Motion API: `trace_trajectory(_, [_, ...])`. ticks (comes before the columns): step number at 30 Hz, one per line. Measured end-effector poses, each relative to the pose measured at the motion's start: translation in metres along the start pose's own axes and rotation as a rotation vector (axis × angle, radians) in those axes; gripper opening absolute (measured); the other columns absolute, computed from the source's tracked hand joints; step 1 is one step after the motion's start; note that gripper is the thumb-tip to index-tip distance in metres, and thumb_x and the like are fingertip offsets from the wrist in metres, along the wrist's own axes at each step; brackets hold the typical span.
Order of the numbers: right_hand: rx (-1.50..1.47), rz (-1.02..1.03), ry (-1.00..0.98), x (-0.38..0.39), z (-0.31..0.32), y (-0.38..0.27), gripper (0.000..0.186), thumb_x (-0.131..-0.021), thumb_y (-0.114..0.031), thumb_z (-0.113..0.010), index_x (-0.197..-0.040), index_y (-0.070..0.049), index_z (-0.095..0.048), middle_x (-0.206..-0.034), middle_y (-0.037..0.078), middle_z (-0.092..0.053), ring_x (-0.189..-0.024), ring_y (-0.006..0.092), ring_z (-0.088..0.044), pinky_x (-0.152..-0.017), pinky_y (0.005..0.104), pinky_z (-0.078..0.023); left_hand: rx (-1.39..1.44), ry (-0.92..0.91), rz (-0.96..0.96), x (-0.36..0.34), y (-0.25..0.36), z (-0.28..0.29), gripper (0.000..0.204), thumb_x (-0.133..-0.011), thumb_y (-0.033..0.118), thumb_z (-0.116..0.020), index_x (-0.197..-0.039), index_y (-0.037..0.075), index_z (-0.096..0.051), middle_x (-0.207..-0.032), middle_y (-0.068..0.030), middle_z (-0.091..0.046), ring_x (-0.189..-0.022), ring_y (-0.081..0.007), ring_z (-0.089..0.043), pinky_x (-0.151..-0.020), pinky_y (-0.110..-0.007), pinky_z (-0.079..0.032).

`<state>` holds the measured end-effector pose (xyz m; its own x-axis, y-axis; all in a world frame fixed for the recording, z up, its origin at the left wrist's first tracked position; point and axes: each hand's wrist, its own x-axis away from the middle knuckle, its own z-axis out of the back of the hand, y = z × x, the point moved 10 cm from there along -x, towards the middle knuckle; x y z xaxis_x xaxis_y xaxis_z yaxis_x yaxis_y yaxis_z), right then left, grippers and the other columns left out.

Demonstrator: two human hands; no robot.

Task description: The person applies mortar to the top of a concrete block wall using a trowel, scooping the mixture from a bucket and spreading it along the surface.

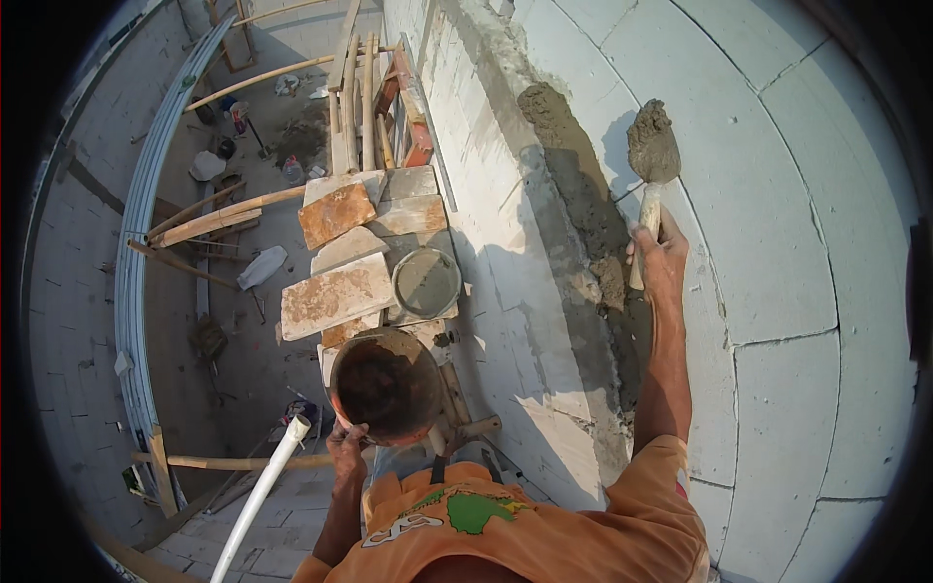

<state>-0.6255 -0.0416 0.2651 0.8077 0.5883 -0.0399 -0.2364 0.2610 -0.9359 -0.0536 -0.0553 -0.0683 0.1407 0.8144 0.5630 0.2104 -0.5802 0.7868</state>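
Observation:
My right hand (663, 255) is closed round the pale handle of a trowel (649, 206), held out over the wall. A thick lump of wet grey mortar (653, 144) covers its blade. Along the recessed ledge to the left of the trowel runs a band of rough, wet mortar (575, 180). My left hand (347, 445) grips the near left rim of a round bucket (425, 361), its thumb over the edge. The bucket is tilted and dark inside, and what it holds is hard to make out.
Stacked flat slabs (335, 291) on a plank platform bear a round tub (397, 284) of grey material. Wooden poles (367, 107) lie beyond them. A white pipe (262, 496) rises at lower left. Far below on the left lies a littered floor (277, 335). Pale blocks (777, 233) form the right side.

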Motion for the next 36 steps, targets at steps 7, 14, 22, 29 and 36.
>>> trace_trajectory(7, [0.85,0.382,0.324,-0.113,-0.041,0.001,0.055,-0.086,-0.012,-0.068,-0.134,0.007,-0.049,-0.109,0.03,-0.063,-0.094,0.0438,-0.065,-0.082,0.0496,-0.052,-0.029,-0.006,0.015,0.001,0.005,-0.001,0.035,-0.081,0.003,-0.065,-0.115,0.006,-0.065,-0.093,-0.0003,-0.069,-0.077,-0.0125,-0.067,-0.07,-0.03,-0.058])
trace_trajectory(14, [0.537,0.754,0.193,-0.047,-0.063,0.006,0.053,-0.088,-0.014,-0.068,-0.133,0.008,-0.049,-0.11,0.032,-0.063,-0.099,0.0464,-0.064,-0.083,0.0486,-0.052,-0.023,-0.044,0.035,0.008,0.006,0.001,0.052,-0.078,0.006,-0.065,-0.129,0.004,-0.059,-0.104,-0.0027,-0.069,-0.084,-0.0122,-0.068,-0.076,-0.03,-0.059])
trace_trajectory(22, [0.384,0.041,-0.403,0.144,-0.066,0.113,0.052,-0.089,-0.019,-0.069,-0.131,0.007,-0.053,-0.098,0.018,-0.069,-0.086,0.0264,-0.067,-0.075,0.0388,-0.052,-0.062,-0.124,0.09,-0.007,0.001,-0.044,0.048,-0.082,0.008,-0.067,-0.129,0.003,-0.059,-0.102,-0.003,-0.068,-0.084,-0.0134,-0.067,-0.081,-0.032,-0.057])
trace_trajectory(29, [0.969,0.164,-0.983,0.237,-0.17,0.15,0.055,-0.088,-0.022,-0.067,-0.133,0.005,-0.051,-0.097,0.022,-0.066,-0.089,0.0391,-0.068,-0.079,0.0442,-0.056,-0.164,-0.247,-0.016,0.005,0.023,-0.095,0.044,-0.082,0.004,-0.067,-0.126,0.001,-0.06,-0.092,0.0004,-0.065,-0.076,-0.006,-0.057,-0.07,-0.022,-0.047])
trace_trajectory(36, [1.084,0.669,-0.89,0.273,-0.213,0.12,0.052,-0.083,-0.01,-0.062,-0.131,0.009,-0.051,-0.093,0.019,-0.064,-0.08,0.0294,-0.071,-0.063,0.0357,-0.059,-0.241,-0.318,-0.188,0.023,0.06,-0.114,0.027,-0.08,-0.004,-0.058,-0.106,-0.002,-0.065,-0.079,-0.0046,-0.067,-0.062,-0.0123,-0.062,-0.063,-0.028,-0.053])
